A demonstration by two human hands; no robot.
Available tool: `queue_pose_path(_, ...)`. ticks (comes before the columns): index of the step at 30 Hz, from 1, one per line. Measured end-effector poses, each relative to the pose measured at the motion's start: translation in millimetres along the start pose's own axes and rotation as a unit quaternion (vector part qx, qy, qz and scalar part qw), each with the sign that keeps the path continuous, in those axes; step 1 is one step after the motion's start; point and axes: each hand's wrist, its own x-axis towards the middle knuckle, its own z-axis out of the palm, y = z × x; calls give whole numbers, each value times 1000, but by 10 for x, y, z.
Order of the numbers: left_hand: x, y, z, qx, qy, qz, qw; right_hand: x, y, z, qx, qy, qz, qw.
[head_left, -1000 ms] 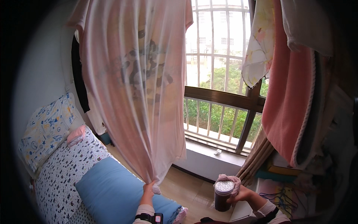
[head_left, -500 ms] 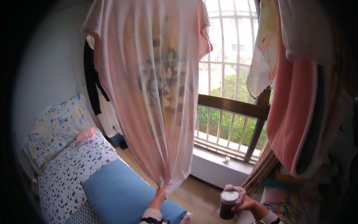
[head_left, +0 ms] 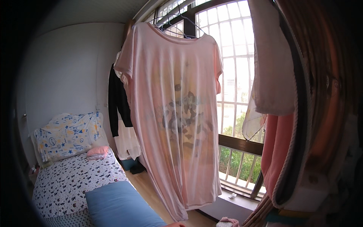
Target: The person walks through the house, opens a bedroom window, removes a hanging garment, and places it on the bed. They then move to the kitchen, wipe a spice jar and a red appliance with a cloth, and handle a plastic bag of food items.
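A long pale pink T-shirt dress [head_left: 151, 75] with a faded print hangs from a hanger [head_left: 185, 22] in front of the window. Its lower hem spreads out, with one corner dipping lowest. Just below that corner, only a sliver of my left hand [head_left: 176, 224] shows at the bottom edge; its fingers are cut off, so its grip cannot be made out. Further right, the pale patterned top [head_left: 224, 224] of a cup-like container with a fuzzy pink piece [head_left: 231, 220] beside it reaches into the picture. My right hand lies outside the picture.
A bed [head_left: 75, 189] with a blue pillow [head_left: 121, 206] and a small pink cloth [head_left: 97, 152] stands at left. Behind the dress hang dark and white clothes [head_left: 119, 102]. The barred window [head_left: 234, 75] has a sill [head_left: 242, 202]. More hanging laundry [head_left: 278, 151] fills the right side.
The view has tilted up, showing the hanger. The dress hem, bunched in my left hand before, has spread out. My right hand, which held the dark container, has left the picture.
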Motion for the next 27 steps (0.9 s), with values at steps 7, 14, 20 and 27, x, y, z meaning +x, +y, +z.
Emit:
queue_pose_path(7, -808, 861, 1221, -213, -200, 313, 904, 113, 206, 109, -50, -67, -58, 995)
queue_pose_path(14, -1092, 1278, 1735, -229, -50, 402, 885, 14, 104, 253, -109, -25, -83, 990)
queue_pose_path(20, -1234, 933, 1515, -161, 47, 465, 869, 127, -134, 877, -170, 107, -246, 948)
queue_pose_path(27, -1534, 484, 1162, -137, 127, 491, 851, 371, -130, 1749, -296, 147, -347, 878)
